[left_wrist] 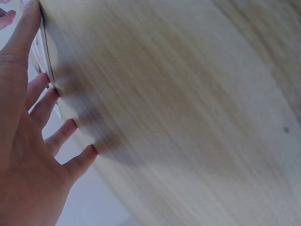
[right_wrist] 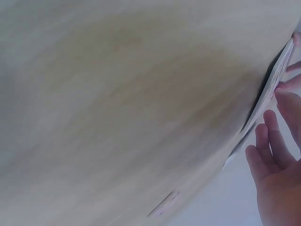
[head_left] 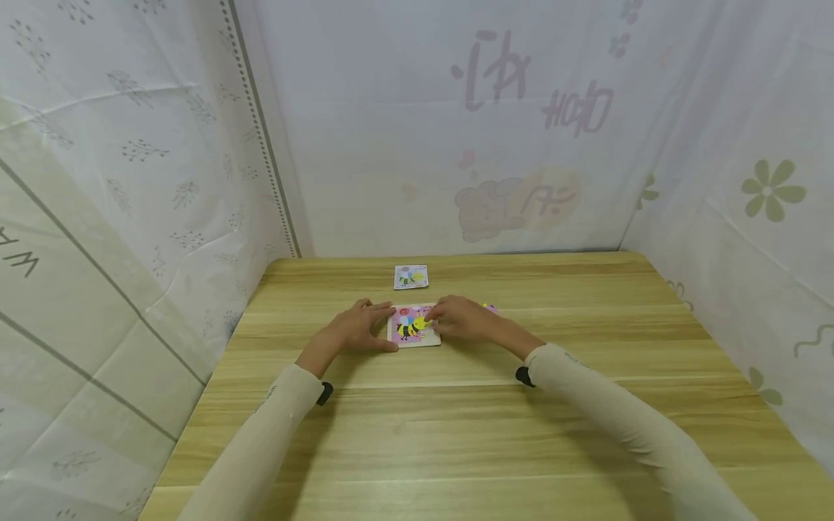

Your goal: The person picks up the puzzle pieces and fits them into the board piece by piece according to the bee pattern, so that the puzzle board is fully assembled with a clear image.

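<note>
A small jigsaw board (head_left: 405,334) with a bee picture on pink lies on the table, its lower right part bare and pale. My left hand (head_left: 355,327) rests at its left side, thumb at the near corner and forefinger at the far one. The other fingers (left_wrist: 63,134) spread out straight in the left wrist view. Over the board's right part, my right hand (head_left: 461,318) brings thumb and forefinger together, pinching a puzzle piece (head_left: 428,324) mostly hidden by the fingertips. Its remaining fingers (right_wrist: 263,146) stay loosely bent.
Behind the board lies a square card (head_left: 411,276) with the same bee picture. Another pink and yellow puzzle piece (head_left: 490,308) shows past the right hand. The wooden table (head_left: 417,434) ends at printed cloth curtains (head_left: 391,145) at the back and sides.
</note>
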A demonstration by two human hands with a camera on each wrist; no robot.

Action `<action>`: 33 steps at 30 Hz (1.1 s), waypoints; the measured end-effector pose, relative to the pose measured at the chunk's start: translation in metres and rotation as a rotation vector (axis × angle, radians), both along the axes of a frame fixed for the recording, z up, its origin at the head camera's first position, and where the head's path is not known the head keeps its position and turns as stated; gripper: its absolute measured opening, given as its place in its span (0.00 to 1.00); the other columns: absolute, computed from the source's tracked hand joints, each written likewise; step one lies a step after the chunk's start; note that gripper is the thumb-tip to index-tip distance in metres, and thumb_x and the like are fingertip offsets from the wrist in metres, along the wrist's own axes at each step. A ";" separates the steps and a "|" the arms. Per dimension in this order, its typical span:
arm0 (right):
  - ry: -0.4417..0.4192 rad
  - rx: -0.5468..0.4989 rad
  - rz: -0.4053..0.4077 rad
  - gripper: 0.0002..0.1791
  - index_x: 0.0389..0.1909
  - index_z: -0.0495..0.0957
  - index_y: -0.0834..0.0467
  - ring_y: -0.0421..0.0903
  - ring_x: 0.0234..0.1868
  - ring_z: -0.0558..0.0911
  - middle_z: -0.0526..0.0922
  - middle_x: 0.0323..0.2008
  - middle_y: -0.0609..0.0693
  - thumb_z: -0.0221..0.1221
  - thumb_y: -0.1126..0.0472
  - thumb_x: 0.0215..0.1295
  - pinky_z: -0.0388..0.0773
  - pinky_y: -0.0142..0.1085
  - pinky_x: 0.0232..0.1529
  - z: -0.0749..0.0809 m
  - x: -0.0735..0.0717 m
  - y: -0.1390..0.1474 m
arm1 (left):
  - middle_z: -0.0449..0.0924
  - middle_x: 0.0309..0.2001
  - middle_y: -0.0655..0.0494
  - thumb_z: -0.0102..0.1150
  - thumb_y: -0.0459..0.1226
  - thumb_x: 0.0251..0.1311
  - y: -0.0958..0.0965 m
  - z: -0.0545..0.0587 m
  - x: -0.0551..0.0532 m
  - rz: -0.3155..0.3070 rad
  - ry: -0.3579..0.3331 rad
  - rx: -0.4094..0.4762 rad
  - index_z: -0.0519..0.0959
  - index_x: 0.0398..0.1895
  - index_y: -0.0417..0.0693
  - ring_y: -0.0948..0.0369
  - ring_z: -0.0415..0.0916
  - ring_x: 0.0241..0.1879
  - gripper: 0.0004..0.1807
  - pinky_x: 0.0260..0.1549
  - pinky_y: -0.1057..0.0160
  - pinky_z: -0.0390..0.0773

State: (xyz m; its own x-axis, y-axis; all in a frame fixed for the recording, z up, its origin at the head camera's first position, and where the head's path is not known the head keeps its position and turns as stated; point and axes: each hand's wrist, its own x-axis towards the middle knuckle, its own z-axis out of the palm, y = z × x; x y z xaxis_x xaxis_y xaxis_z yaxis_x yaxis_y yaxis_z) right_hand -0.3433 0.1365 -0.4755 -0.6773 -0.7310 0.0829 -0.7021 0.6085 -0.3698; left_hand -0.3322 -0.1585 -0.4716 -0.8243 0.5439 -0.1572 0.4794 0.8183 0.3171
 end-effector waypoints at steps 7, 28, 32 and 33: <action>-0.038 -0.061 -0.047 0.14 0.55 0.86 0.59 0.51 0.55 0.81 0.85 0.52 0.52 0.66 0.64 0.70 0.78 0.48 0.58 0.004 -0.003 0.027 | 0.56 0.82 0.57 0.68 0.64 0.59 0.000 0.001 0.002 0.007 -0.016 0.005 0.62 0.81 0.56 0.45 0.55 0.77 0.51 0.67 0.32 0.65; 0.017 -0.058 -0.113 0.15 0.54 0.85 0.62 0.53 0.48 0.83 0.87 0.49 0.55 0.65 0.67 0.69 0.81 0.48 0.49 0.006 -0.014 0.091 | 0.56 0.82 0.57 0.69 0.64 0.58 0.000 0.001 0.001 0.014 -0.022 0.017 0.62 0.81 0.56 0.44 0.57 0.76 0.51 0.66 0.31 0.66; -0.004 -0.054 -0.140 0.14 0.54 0.86 0.62 0.53 0.46 0.84 0.86 0.47 0.56 0.66 0.66 0.69 0.82 0.48 0.46 0.007 -0.015 0.100 | 0.56 0.82 0.58 0.69 0.64 0.58 0.000 -0.001 0.000 0.017 -0.027 0.021 0.62 0.81 0.57 0.45 0.56 0.76 0.51 0.66 0.31 0.65; -0.008 -0.051 -0.147 0.14 0.53 0.86 0.62 0.53 0.46 0.84 0.86 0.47 0.56 0.67 0.65 0.70 0.82 0.48 0.46 0.006 -0.015 0.102 | 0.56 0.82 0.58 0.69 0.64 0.58 0.000 -0.001 0.000 0.017 -0.028 0.021 0.62 0.81 0.57 0.45 0.56 0.76 0.51 0.66 0.31 0.65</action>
State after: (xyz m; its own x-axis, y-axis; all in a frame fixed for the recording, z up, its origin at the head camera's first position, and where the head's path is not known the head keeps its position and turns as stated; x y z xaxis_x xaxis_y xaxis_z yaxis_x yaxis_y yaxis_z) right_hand -0.3588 0.2382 -0.4692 -0.7776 -0.6188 0.1111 -0.6035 0.6851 -0.4080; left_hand -0.3321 -0.1583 -0.4726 -0.8290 0.5332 -0.1684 0.4562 0.8192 0.3476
